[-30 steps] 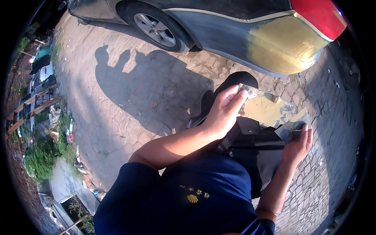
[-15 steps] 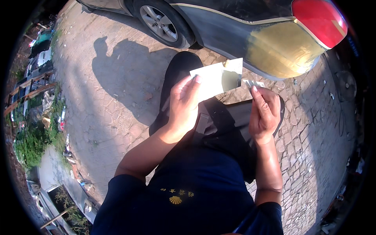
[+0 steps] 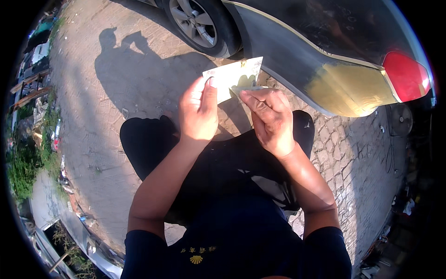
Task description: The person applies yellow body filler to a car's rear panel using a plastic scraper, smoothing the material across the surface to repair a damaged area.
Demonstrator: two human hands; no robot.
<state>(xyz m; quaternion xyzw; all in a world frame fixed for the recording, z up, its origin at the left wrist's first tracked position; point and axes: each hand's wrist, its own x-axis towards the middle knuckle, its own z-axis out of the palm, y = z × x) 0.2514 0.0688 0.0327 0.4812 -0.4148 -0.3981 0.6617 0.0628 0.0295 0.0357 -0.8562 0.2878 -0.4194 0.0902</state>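
My left hand [image 3: 200, 111] grips a thin, pale rectangular plate [image 3: 227, 76] by its near left corner, thumb on top. Sunlight washes out much of its surface, and a small brownish smear shows near the far edge. My right hand [image 3: 272, 116] pinches a flat, thin putty scraper [image 3: 251, 88], seen nearly edge-on, at the plate's right side. The scraper casts a shadow on the plate; whether they touch I cannot tell. Beyond my hands, to the right, a dark car's rear bumper [image 3: 288, 65] carries a dull yellow filler patch [image 3: 348, 88].
The car's rear wheel [image 3: 194, 22] stands ahead, and its red tail light [image 3: 406, 76] is at the far right. Tape [image 3: 320, 49] runs along the body above the bumper. Stone paving [image 3: 334, 149] lies around my bent legs. Plants [image 3: 23, 167] and rubbish line the left side.
My right hand has moved left, bringing the scraper from beside the plate to its right part. The plate has shifted left in view, while the car appears farther right. My legs have changed position.
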